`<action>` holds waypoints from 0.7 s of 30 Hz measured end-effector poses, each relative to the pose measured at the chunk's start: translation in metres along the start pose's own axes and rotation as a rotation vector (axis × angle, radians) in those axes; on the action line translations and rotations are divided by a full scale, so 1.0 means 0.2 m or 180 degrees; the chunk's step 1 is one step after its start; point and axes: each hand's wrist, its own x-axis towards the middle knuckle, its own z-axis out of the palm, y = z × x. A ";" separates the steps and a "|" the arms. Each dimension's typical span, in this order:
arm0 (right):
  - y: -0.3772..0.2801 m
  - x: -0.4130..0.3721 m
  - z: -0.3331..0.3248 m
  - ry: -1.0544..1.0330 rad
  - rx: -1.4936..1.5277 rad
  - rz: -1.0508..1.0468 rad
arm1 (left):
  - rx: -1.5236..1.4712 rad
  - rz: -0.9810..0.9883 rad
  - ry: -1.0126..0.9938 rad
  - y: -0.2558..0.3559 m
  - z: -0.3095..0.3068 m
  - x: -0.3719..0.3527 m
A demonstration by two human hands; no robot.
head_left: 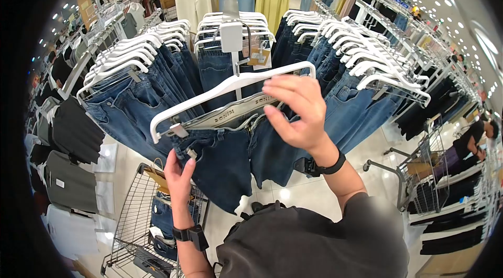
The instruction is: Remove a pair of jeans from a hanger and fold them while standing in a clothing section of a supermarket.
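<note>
A pair of dark blue denim jeans (pixel 220 163) hangs in front of me from a white clip hanger (pixel 225 89), tilted up to the right. Its pale inner waistband shows printed letters. At the jeans' left side, just below the hanger's metal clip (pixel 178 130), my left hand (pixel 179 176) is closed on the edge of the fabric, some fingers hidden. Over the hanger's right end, my right hand (pixel 297 113) is open, thumb apart from the curved fingers. It covers the right clip and part of the waistband.
White hangers with jeans fill the rack arms at left (pixel 131 53) and right (pixel 361 42). A wire cart (pixel 131 215) holding folded denim stands below left. Another cart (pixel 401 173) is at right, near a crouching person (pixel 466 147). Other shoppers stand at the back.
</note>
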 end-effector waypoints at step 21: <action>-0.27 0.45 0.48 -0.3177 0.0269 0.0347 | -0.0114 0.0409 -0.0163 0.09 -0.05 0.08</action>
